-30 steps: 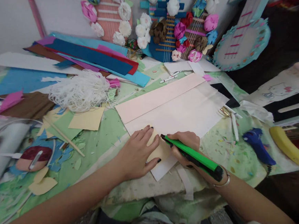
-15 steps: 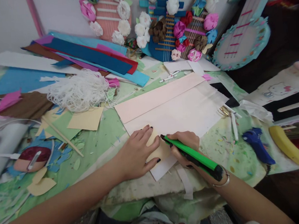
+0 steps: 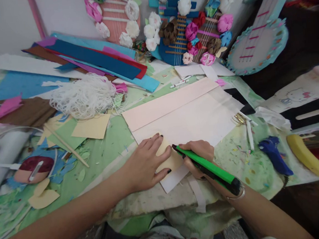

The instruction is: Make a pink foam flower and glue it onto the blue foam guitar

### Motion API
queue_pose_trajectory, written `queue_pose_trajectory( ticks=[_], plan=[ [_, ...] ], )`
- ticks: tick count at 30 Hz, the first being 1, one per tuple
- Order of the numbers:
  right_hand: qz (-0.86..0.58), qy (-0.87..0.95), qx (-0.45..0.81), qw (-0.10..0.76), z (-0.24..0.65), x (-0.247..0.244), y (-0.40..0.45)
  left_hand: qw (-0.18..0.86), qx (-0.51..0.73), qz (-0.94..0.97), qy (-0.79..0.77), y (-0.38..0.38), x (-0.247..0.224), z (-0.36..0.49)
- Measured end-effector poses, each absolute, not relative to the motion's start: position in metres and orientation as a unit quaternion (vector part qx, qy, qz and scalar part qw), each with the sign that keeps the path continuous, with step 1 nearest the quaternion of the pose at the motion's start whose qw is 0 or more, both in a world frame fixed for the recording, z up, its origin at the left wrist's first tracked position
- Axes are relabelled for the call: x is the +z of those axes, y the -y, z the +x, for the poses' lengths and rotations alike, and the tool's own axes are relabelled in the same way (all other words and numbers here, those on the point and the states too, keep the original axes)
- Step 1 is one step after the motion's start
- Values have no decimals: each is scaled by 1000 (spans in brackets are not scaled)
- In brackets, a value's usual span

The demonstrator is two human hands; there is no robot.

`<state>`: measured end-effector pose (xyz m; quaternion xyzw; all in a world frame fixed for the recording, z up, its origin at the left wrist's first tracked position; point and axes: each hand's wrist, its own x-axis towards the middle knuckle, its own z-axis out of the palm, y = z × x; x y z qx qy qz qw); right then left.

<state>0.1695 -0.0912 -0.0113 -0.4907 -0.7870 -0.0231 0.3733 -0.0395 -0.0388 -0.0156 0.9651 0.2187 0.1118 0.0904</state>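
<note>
My right hand point(image 3: 199, 155) is closed around a green and black utility knife point(image 3: 213, 170), its tip pointing up and left at the edge of a cream-coloured piece point(image 3: 174, 161). My left hand point(image 3: 149, 162) lies flat with fingers spread, pressing that piece onto a large white sheet point(image 3: 187, 122). A pale pink strip point(image 3: 171, 102) runs along the sheet's far side. Much of the cream piece is hidden under my left fingers. By my right wrist a narrow pale paper strip point(image 3: 197, 195) hangs over the table's front edge.
Tangled white cord point(image 3: 84, 97), coloured paper strips point(image 3: 96, 58) and paper scraps lie to the left. A blue glue gun point(image 3: 275, 156), a banana point(image 3: 310, 155) and a gold clip point(image 3: 239, 119) are on the right. Flower-decorated paper guitars point(image 3: 175, 41) stand along the back.
My right hand and the utility knife have shifted very slightly to the right. The left hand and the sheet stay put.
</note>
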Motion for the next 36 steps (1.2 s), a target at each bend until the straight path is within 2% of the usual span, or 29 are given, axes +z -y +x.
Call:
queue_pose_trajectory(
  ticks=[5, 27, 36],
  plan=[
    [-474, 785, -36, 398, 170, -15, 90, 87, 105, 966, -219, 39, -15, -40],
    [-501, 795, -21, 341, 170, 0, 95, 86, 107, 966, -220, 39, -17, -40],
    [-481, 795, -31, 370, 169, -3, 94, 90, 120, 964, -219, 40, -17, -40]
  ],
)
